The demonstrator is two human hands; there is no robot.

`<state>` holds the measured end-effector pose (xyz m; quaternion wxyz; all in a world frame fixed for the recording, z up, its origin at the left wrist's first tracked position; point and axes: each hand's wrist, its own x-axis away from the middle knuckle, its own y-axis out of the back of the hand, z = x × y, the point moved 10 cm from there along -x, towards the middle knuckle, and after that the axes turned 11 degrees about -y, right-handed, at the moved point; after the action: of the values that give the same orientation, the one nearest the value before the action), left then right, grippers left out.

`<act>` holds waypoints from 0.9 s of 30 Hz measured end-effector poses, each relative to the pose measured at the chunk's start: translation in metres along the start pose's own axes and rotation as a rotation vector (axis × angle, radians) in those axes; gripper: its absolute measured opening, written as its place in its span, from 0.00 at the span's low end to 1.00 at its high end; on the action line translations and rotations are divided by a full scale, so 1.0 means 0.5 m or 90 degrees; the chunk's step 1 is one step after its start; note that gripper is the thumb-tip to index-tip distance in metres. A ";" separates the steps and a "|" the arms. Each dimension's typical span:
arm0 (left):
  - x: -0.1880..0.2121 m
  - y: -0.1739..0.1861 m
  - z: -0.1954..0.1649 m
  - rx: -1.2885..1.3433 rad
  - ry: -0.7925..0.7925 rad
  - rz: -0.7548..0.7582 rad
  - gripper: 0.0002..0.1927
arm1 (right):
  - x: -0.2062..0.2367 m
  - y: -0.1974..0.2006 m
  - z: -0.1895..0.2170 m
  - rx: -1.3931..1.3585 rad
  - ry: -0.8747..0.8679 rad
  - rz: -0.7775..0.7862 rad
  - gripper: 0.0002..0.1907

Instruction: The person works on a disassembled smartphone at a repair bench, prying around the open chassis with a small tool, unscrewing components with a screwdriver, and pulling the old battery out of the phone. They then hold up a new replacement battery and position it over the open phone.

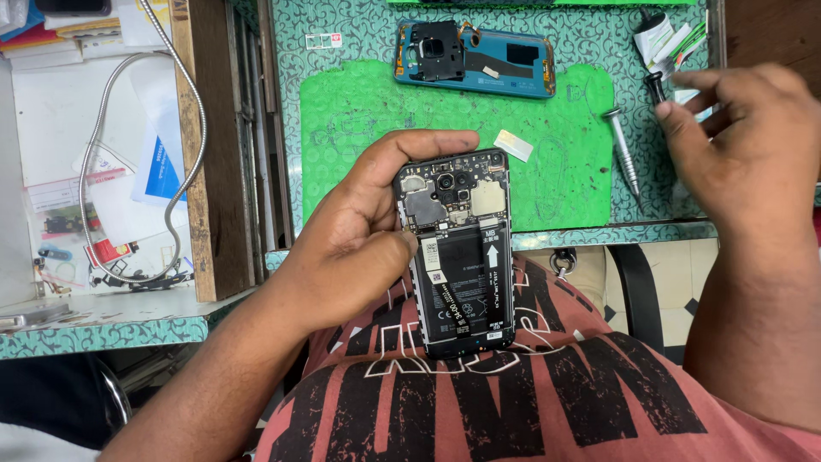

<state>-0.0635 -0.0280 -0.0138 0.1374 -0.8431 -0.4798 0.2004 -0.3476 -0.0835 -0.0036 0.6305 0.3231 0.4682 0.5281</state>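
Note:
My left hand (359, 227) grips an opened phone (457, 257) with its back cover off, showing the black battery, circuit board and camera module. The phone stands upright, its lower end resting against my red and black shirt. My right hand (744, 145) hovers at the right over the table's edge, blurred, fingers spread, close to a screwdriver (623, 154) and a pile of small tools (671, 38); it holds nothing that I can see.
A green mat (359, 120) covers the patterned table (599, 233). The phone's blue back cover (479, 58) lies at the far side. A small white strip (513, 145) sits on the mat. A wooden post and a flexible metal hose (188, 103) stand at left.

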 end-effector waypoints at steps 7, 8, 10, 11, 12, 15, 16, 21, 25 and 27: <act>0.001 0.003 0.017 0.005 0.013 0.001 0.41 | 0.006 -0.040 -0.071 0.010 0.003 -0.034 0.11; 0.003 0.005 0.021 -0.003 0.026 -0.002 0.41 | 0.005 -0.045 -0.077 0.016 0.003 -0.031 0.09; 0.005 0.006 0.024 -0.014 0.032 -0.004 0.40 | 0.003 -0.053 -0.083 0.033 0.003 -0.028 0.07; 0.003 0.005 0.024 -0.016 0.025 -0.002 0.40 | 0.003 -0.053 -0.083 0.040 0.001 -0.028 0.06; 0.002 0.003 0.023 -0.018 0.017 0.000 0.39 | 0.002 -0.053 -0.081 0.046 0.000 -0.029 0.06; 0.002 0.003 0.024 -0.019 0.020 0.005 0.39 | 0.000 -0.041 -0.064 0.016 -0.010 -0.029 0.08; 0.002 0.003 0.024 -0.019 0.022 0.003 0.39 | -0.001 -0.035 -0.055 -0.020 -0.015 -0.030 0.09; 0.003 0.009 0.030 -0.004 0.031 -0.008 0.39 | 0.002 -0.022 0.003 -0.024 -0.004 -0.009 0.07; 0.004 0.018 0.032 -0.016 0.005 -0.012 0.34 | 0.010 -0.027 0.023 0.038 0.033 -0.001 0.09; 0.004 0.026 0.037 -0.019 -0.013 -0.029 0.26 | 0.016 -0.026 0.016 0.037 0.045 -0.017 0.07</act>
<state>-0.0616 -0.0321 -0.0361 0.1246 -0.8317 -0.5034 0.1984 -0.3356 -0.0779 -0.0146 0.6108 0.3166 0.5095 0.5168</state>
